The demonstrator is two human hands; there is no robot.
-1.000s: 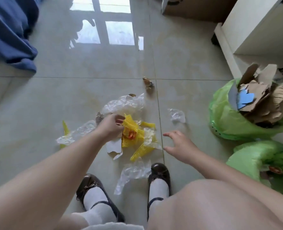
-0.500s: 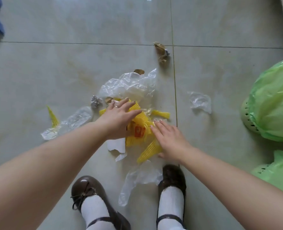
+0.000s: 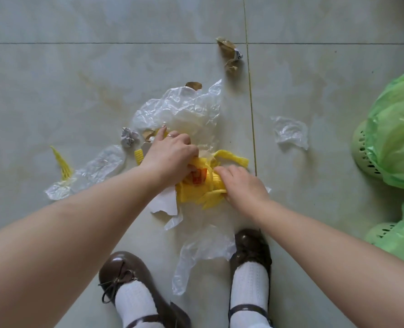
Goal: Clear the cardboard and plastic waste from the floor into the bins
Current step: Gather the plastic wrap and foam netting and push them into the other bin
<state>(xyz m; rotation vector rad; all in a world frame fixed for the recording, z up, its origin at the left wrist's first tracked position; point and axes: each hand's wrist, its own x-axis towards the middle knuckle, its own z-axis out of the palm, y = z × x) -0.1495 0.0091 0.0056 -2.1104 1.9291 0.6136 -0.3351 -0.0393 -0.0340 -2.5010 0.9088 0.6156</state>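
A heap of yellow foam netting [image 3: 197,190] with an orange label lies on the tiled floor among crumpled clear plastic [image 3: 184,112]. My left hand [image 3: 170,155] is closed on the top of the yellow heap. My right hand [image 3: 241,185] grips its right side, fingers curled into the netting. More clear film lies to the left [image 3: 87,176], near my shoes [image 3: 203,252] and alone to the right [image 3: 291,131]. Brown cardboard scraps [image 3: 229,53] sit further out. A stray yellow strip [image 3: 61,162] lies far left.
Two bins lined with green bags stand at the right edge, one higher [image 3: 395,138] and one lower [image 3: 397,235]. My brown shoes [image 3: 250,247] stand just below the pile. A white paper scrap [image 3: 163,202] and a small crumpled wad [image 3: 129,138] lie by the heap.
Both hands closed in on the yellow netting; the right hand went from hovering open to gripping the heap's right side. The view dropped closer to the floor.
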